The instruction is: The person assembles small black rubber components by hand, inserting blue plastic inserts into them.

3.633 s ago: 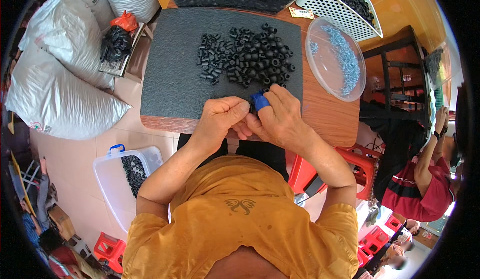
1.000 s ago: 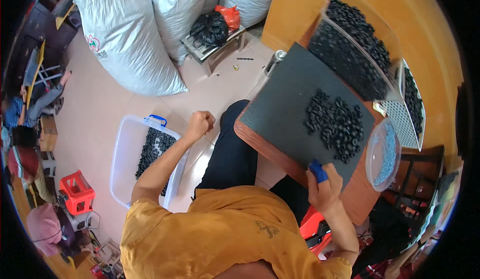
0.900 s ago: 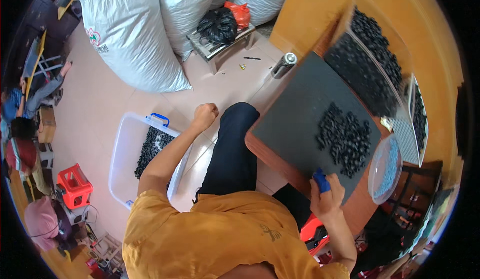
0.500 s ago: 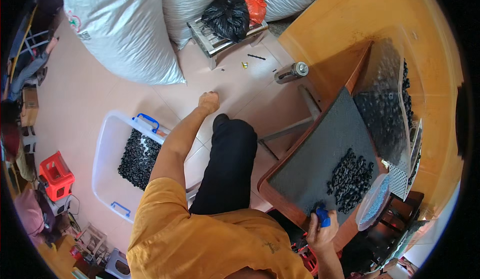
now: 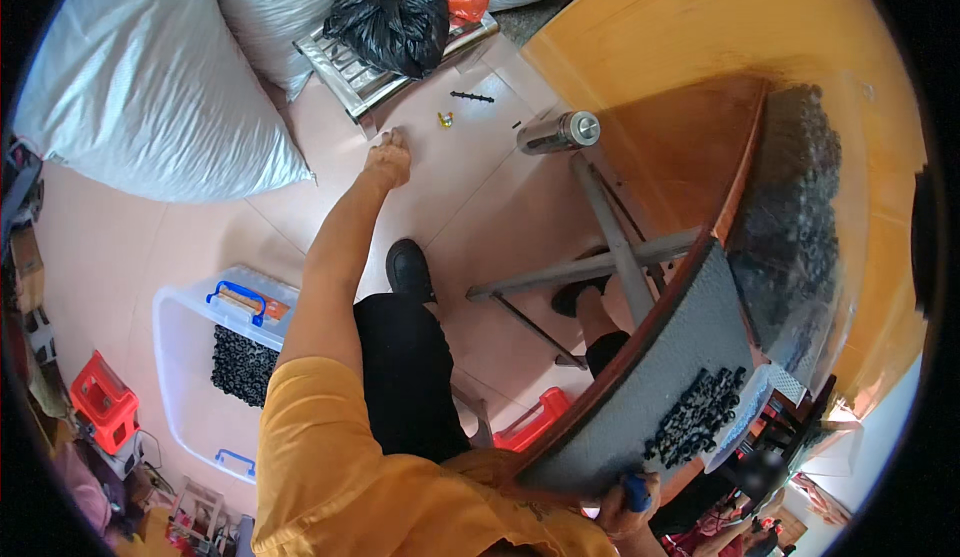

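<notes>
Left hand: I see my left hand (image 5: 388, 157) stretched far out and down toward the floor (image 5: 470, 197), fingers curled loosely. I cannot tell whether it has hold of anything.
Near the left hand: a small yellow piece (image 5: 446, 117) and a thin black stick (image 5: 472, 97) lie on the floor just to its right, apart from it.
Right hand: my right hand (image 5: 625, 510) sits at the near edge of the table, closed around a blue object (image 5: 636, 494).
Blue object: only its upper part shows above the fingers, just below the grey mat (image 5: 640, 407).
Black parts: a heap of small black parts (image 5: 697, 415) lies on the mat, near the right hand.
Metal can: a can (image 5: 558, 132) lies on its side on the floor, right of the left hand.
Clear tub: a tub (image 5: 215, 357) with blue handles stands on the floor at left, holding black parts.
White sack: a big sack (image 5: 140, 87) fills the far left.
Black bag: a bag (image 5: 390, 12) rests on a metal rack at the far side.
</notes>
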A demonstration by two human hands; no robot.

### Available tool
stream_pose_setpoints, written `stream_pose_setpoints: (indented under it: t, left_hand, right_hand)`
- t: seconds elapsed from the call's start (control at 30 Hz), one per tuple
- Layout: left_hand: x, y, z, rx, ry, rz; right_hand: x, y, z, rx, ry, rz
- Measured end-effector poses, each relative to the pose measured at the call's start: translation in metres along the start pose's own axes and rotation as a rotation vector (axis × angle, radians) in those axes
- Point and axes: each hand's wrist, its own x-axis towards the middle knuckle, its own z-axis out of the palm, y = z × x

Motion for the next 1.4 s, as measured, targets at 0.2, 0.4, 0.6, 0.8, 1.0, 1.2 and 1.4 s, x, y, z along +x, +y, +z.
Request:
stream_pose_setpoints:
  t: [0.2, 0.4, 0.6, 0.8, 1.0, 1.2, 1.4]
  left_hand:
    - [0.047, -0.023, 0.043, 0.175, 0.071, 0.170]
    - [0.048, -0.039, 0.032, 0.162, 0.001, 0.109]
    - [0.055, -0.042, 0.055, 0.162, -0.059, 0.136]
    - [0.057, -0.032, 0.047, 0.252, 0.163, 0.224]
    - [0.075, -0.051, 0.067, 0.315, -0.036, 0.174]
    - [0.036, -0.026, 0.066, 0.278, 0.070, 0.165]
    - [0.006, -0.029, 0.096, 0.230, 0.239, 0.215]
  right_hand:
    - [-0.015, 0.008, 0.016, -0.068, 0.178, 0.022]
    - [-0.065, 0.026, 0.019, -0.113, 0.283, 0.171]
    - [-0.077, 0.023, 0.017, 0.043, 0.265, 0.274]
    - [-0.082, 0.023, 0.011, 0.050, 0.141, 0.200]
    - [-0.077, 0.019, 0.012, 0.008, 0.175, 0.260]
    - [-0.090, 0.024, 0.017, 0.040, 0.229, 0.373]
    - [-0.161, 0.067, -0.011, -0.426, -0.028, -0.131]
